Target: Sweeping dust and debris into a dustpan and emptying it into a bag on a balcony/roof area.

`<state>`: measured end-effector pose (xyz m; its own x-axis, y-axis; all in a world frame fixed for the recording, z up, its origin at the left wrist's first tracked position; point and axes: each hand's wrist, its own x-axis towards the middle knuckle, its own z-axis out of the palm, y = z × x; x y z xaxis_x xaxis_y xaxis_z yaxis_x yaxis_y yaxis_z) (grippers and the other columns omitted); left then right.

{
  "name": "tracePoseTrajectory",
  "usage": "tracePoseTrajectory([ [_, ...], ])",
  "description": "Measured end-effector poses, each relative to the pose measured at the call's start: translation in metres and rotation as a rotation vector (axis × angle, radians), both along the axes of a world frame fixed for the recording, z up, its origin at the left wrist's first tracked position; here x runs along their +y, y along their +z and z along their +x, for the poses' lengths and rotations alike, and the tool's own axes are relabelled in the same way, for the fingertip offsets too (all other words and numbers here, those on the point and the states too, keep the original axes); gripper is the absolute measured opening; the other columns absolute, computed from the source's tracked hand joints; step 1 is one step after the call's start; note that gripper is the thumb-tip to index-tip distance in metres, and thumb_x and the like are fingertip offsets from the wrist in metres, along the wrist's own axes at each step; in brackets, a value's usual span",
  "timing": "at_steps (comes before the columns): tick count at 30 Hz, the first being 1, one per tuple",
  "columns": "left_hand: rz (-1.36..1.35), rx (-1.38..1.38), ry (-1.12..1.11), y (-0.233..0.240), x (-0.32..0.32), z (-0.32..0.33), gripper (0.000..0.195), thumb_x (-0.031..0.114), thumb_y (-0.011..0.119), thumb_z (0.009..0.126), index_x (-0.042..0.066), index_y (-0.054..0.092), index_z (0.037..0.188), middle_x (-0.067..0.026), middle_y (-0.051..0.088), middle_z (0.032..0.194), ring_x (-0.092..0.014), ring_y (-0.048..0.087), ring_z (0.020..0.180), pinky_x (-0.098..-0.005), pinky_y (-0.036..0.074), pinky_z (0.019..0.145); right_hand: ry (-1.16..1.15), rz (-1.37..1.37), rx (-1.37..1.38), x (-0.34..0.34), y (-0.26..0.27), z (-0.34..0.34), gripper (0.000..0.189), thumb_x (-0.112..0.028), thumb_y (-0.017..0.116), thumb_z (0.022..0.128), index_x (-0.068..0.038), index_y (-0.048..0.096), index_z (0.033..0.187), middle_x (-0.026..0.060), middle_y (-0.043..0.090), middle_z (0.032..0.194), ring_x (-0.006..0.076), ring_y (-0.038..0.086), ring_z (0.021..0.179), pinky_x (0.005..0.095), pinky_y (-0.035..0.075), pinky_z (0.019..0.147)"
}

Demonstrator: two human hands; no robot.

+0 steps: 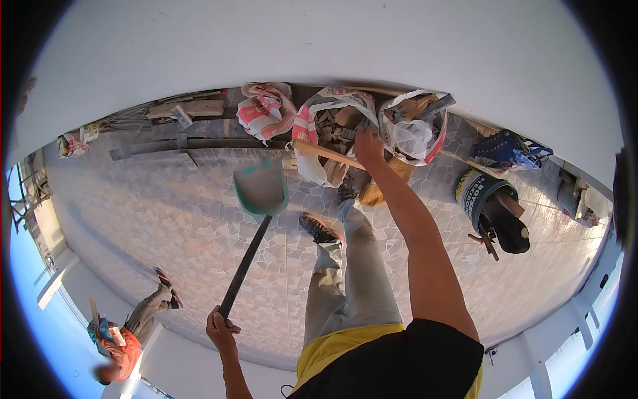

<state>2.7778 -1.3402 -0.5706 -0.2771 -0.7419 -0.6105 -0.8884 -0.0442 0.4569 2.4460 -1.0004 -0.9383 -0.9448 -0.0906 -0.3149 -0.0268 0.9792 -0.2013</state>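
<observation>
My left hand [222, 329] grips the black handle of a green long-handled dustpan [260, 192]. Its pan rests on the stone-patterned tile floor, with a dusty inner face. Reaching forward, my right hand [369, 144] is at the mouth of a red-and-white woven sack [306, 127] full of broken rubble [329, 124]. A light wooden bar [326, 153] slants across the sack's front and passes behind my right wrist. Tan broom bristles [376, 192] show beneath that forearm. My right fingers are partly hidden, so whether they hold anything is unclear.
Another open sack [413, 132] holds debris and clear plastic; a third sack [266, 112] stands left. Boards and metal lengths [199, 144] lie along the white wall. At right are a paint bucket [486, 199] with scraps and a blue bag [508, 149]. Another person [127, 344] stands lower left.
</observation>
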Motion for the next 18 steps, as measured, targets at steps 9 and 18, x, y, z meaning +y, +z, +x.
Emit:
tracePoseTrajectory([
  [9, -0.029, -0.033, -0.026, 0.022, 0.005, -0.006, 0.036, 0.023, 0.039, 0.093, -0.002, 0.051, 0.116, -0.0011, 0.047, 0.057, -0.01, 0.048, 0.039, -0.0221, 0.042, 0.036, -0.001, -0.088, -0.218, -0.026, 0.025, -0.009, 0.016, -0.015, 0.06, 0.074, -0.001, 0.06, 0.084, 0.0214, 0.06, 0.083, 0.0372, 0.061, 0.086, 0.0424, 0.051, 0.07],
  [18, -0.037, -0.032, -0.023, 0.011, 0.002, 0.0, 0.035, 0.022, 0.039, 0.093, -0.001, 0.052, 0.115, -0.0013, 0.046, 0.056, -0.01, 0.046, 0.038, -0.0221, 0.041, 0.035, -0.763, -0.322, 0.638, 0.125, 0.071, -0.004, 0.017, -0.014, 0.052, 0.082, 0.003, 0.053, 0.083, 0.0239, 0.058, 0.084, 0.0443, 0.055, 0.08, 0.0473, 0.044, 0.07],
])
